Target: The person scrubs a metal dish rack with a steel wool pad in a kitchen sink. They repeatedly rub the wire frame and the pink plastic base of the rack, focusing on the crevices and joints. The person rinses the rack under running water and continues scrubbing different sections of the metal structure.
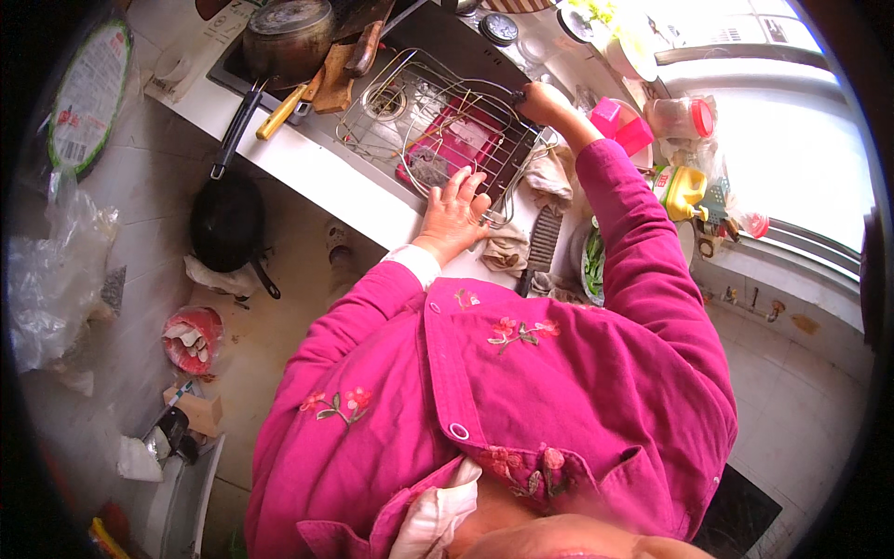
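Observation:
A wire rack (482, 140) of thin metal rods sits over the sink (419, 91), whose round drain shows at the far left. My left hand (454, 216) is at the rack's near end, fingers spread about its rim wire. At the far right corner, my right hand (545, 105) is closed at the rack's edge; a small dark bit at its fingertips cannot be made out. Beneath the rods lies a dark pink tray (464, 133) with a grey scouring pad (427, 166) on it.
Left of the sink are a cleaver (334, 98), a yellow-handled tool (281, 122) and a pot (288, 42). A black pan (228, 223) is below the counter edge (307, 175). Rags (552, 178), a bowl of greens (594, 262) and a yellow bottle (681, 192) are at right.

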`<act>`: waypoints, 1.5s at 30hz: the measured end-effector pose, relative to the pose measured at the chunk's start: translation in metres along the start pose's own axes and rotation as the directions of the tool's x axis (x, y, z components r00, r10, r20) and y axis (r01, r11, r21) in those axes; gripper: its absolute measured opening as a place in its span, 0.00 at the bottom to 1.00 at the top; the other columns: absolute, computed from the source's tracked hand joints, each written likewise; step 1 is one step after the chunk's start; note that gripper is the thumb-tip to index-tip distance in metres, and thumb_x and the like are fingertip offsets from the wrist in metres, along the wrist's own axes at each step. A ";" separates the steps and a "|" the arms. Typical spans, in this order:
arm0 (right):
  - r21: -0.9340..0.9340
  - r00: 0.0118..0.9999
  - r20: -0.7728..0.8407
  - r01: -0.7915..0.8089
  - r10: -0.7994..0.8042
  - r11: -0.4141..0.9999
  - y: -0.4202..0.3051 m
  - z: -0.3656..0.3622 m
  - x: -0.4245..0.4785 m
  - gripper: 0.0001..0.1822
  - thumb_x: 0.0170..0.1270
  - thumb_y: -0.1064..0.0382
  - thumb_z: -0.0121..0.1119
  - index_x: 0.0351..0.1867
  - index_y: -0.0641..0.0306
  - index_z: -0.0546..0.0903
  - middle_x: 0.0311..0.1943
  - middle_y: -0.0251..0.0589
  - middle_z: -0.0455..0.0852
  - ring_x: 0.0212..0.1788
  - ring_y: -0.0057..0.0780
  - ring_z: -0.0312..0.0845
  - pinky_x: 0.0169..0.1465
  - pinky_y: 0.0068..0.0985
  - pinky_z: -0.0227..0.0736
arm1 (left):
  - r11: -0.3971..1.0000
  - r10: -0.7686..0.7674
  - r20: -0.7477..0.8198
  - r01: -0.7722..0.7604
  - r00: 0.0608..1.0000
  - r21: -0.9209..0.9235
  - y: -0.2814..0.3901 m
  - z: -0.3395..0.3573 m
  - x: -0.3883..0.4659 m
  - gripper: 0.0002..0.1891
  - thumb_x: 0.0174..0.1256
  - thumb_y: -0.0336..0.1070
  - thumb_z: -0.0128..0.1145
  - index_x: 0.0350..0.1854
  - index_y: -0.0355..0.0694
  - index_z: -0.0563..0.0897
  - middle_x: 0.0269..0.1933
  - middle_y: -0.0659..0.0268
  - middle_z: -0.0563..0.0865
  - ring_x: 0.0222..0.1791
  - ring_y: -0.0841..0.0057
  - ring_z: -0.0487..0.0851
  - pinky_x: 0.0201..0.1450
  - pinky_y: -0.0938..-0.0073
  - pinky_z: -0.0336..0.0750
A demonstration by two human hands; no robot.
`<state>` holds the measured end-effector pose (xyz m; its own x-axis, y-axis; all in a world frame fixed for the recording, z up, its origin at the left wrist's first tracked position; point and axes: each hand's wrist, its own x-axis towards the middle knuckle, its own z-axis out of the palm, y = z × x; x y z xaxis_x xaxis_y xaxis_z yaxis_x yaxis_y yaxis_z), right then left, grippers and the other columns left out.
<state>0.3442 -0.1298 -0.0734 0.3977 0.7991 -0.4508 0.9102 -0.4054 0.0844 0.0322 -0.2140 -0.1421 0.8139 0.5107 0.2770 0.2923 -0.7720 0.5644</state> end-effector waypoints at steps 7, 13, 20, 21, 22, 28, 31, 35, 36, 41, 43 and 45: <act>-0.083 0.965 -0.170 0.189 -0.201 0.978 -0.032 0.001 0.041 0.15 0.56 0.61 0.62 0.42 0.65 0.89 0.41 0.54 0.91 0.46 0.53 0.89 0.51 0.43 0.84 | 0.998 -0.008 0.038 0.010 0.999 -0.061 0.005 -0.006 0.000 0.25 0.50 0.50 0.71 0.48 0.52 0.73 0.74 0.67 0.67 0.78 0.62 0.59 0.65 0.48 0.61; -0.245 0.754 -0.225 0.569 -0.617 0.785 -0.054 0.003 0.077 0.16 0.54 0.57 0.65 0.42 0.62 0.89 0.39 0.50 0.91 0.43 0.51 0.89 0.47 0.43 0.85 | 0.999 -0.029 0.016 0.030 0.999 -0.022 0.004 -0.002 -0.001 0.23 0.51 0.50 0.68 0.47 0.53 0.74 0.73 0.70 0.69 0.78 0.66 0.58 0.65 0.50 0.60; -0.013 0.986 0.093 0.138 -0.137 0.990 0.022 0.000 -0.004 0.18 0.56 0.54 0.63 0.42 0.65 0.88 0.36 0.57 0.90 0.41 0.53 0.89 0.45 0.44 0.83 | 0.999 -0.026 -0.009 0.026 1.000 -0.025 0.006 0.000 -0.001 0.28 0.46 0.49 0.72 0.49 0.53 0.71 0.73 0.69 0.68 0.77 0.63 0.61 0.62 0.49 0.64; -0.058 0.984 0.094 0.155 -0.149 0.986 0.024 0.000 -0.008 0.18 0.56 0.54 0.63 0.42 0.65 0.89 0.35 0.57 0.90 0.40 0.53 0.89 0.45 0.43 0.83 | 0.999 -0.025 0.005 0.025 1.000 -0.021 0.005 -0.003 0.000 0.28 0.46 0.49 0.72 0.49 0.53 0.71 0.73 0.69 0.68 0.77 0.63 0.61 0.62 0.49 0.64; -0.094 0.984 0.083 0.167 -0.160 0.981 0.027 -0.003 -0.010 0.17 0.57 0.55 0.62 0.41 0.65 0.89 0.35 0.57 0.90 0.40 0.55 0.89 0.44 0.43 0.82 | 1.000 -0.007 -0.019 0.007 1.000 -0.015 0.004 -0.001 0.000 0.28 0.47 0.49 0.72 0.49 0.53 0.71 0.73 0.68 0.68 0.77 0.63 0.60 0.62 0.48 0.64; 0.199 0.917 -0.398 0.118 -0.030 0.973 -0.008 -0.026 0.023 0.21 0.62 0.46 0.68 0.44 0.62 0.88 0.39 0.56 0.91 0.42 0.53 0.89 0.47 0.44 0.81 | 0.999 -0.035 0.014 0.035 0.999 -0.028 0.003 0.000 0.000 0.23 0.49 0.49 0.69 0.47 0.53 0.74 0.74 0.68 0.67 0.78 0.63 0.59 0.65 0.46 0.63; 0.477 0.920 -0.390 0.157 0.049 0.865 -0.026 0.005 0.081 0.25 0.62 0.42 0.69 0.51 0.59 0.86 0.46 0.56 0.90 0.49 0.51 0.87 0.52 0.42 0.80 | 1.000 -0.002 0.025 0.002 1.000 -0.010 0.009 0.002 -0.002 0.20 0.51 0.49 0.65 0.46 0.54 0.76 0.75 0.69 0.66 0.79 0.63 0.57 0.64 0.48 0.63; 0.195 0.976 -0.216 0.030 0.013 0.980 -0.141 -0.025 0.116 0.24 0.62 0.43 0.66 0.48 0.61 0.89 0.49 0.53 0.90 0.53 0.52 0.86 0.57 0.42 0.81 | 1.000 -0.003 0.007 0.003 1.000 0.018 0.002 -0.006 -0.003 0.20 0.53 0.50 0.67 0.46 0.52 0.76 0.74 0.66 0.67 0.77 0.62 0.59 0.63 0.52 0.65; 0.212 0.979 -0.197 -0.009 0.052 0.977 -0.153 -0.022 0.125 0.22 0.62 0.46 0.65 0.49 0.60 0.89 0.51 0.52 0.90 0.55 0.50 0.86 0.58 0.41 0.81 | 1.000 0.005 -0.009 -0.005 1.000 -0.017 0.002 -0.005 -0.003 0.21 0.52 0.50 0.68 0.46 0.52 0.76 0.74 0.66 0.68 0.77 0.62 0.60 0.64 0.51 0.65; 0.147 0.997 -0.041 -0.058 0.065 0.987 -0.156 -0.009 0.150 0.20 0.63 0.51 0.60 0.51 0.58 0.90 0.53 0.51 0.89 0.59 0.47 0.85 0.60 0.38 0.80 | 0.996 -0.049 -0.005 0.049 0.999 -0.072 0.006 -0.006 0.001 0.21 0.51 0.50 0.70 0.45 0.52 0.78 0.72 0.66 0.70 0.76 0.61 0.62 0.66 0.50 0.65; 0.126 0.997 0.034 -0.067 0.063 0.990 -0.149 -0.013 0.144 0.19 0.62 0.55 0.60 0.50 0.59 0.90 0.53 0.51 0.89 0.59 0.48 0.85 0.60 0.38 0.80 | 0.997 -0.044 -0.043 0.041 0.998 -0.065 0.004 0.004 0.003 0.21 0.50 0.49 0.71 0.44 0.52 0.78 0.73 0.67 0.69 0.76 0.61 0.62 0.63 0.51 0.66; 0.095 0.999 0.012 -0.040 0.039 0.995 -0.138 -0.002 0.132 0.19 0.61 0.56 0.60 0.50 0.60 0.89 0.53 0.51 0.89 0.58 0.48 0.85 0.60 0.38 0.80 | 0.997 -0.051 -0.075 0.046 0.996 -0.069 0.006 0.006 0.005 0.21 0.49 0.49 0.71 0.45 0.52 0.78 0.74 0.67 0.68 0.76 0.61 0.62 0.62 0.52 0.67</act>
<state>0.2716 0.0323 -0.1427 0.4312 0.7775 -0.4577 0.8786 -0.4772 0.0171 0.0408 -0.2186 -0.1423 0.7577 0.5766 0.3057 0.2942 -0.7199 0.6287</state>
